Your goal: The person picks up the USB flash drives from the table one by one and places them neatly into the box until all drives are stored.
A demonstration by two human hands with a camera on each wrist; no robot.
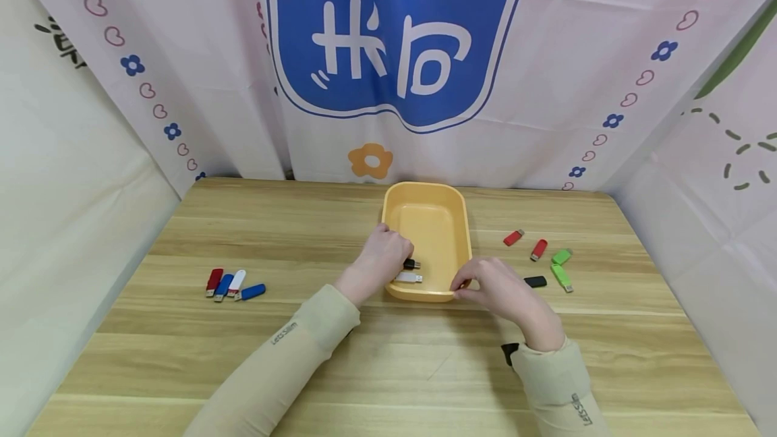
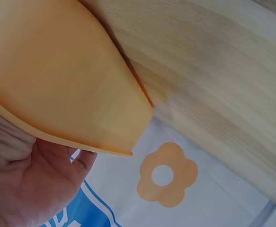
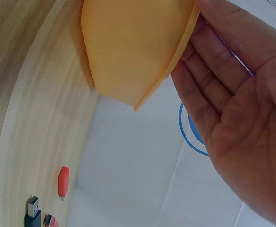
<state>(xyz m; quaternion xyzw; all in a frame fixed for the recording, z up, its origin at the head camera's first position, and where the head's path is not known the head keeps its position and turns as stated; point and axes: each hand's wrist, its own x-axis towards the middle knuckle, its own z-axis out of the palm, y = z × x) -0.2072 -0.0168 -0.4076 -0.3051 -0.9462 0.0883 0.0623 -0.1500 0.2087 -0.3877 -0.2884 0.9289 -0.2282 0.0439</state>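
A yellow tray (image 1: 434, 228) stands at the middle of the table. My left hand (image 1: 379, 255) reaches over its left rim with curled fingers and grips a black USB flash drive (image 1: 413, 264), whose metal plug points right. Beside it in the tray lies a white USB flash drive (image 1: 409, 277), partly covered by the rim. The fingertips are hidden behind the tray wall in the left wrist view. At the near right corner, my right hand (image 1: 500, 288) pinches the tray's rim between thumb and fingers.
On the left lie red, white and blue flash drives (image 1: 251, 292). To the tray's right are red flash drives (image 1: 538, 249), green flash drives (image 1: 562, 276) and a black flash drive (image 1: 535, 282). A printed curtain (image 1: 322, 147) hangs behind the wooden table (image 1: 291, 221).
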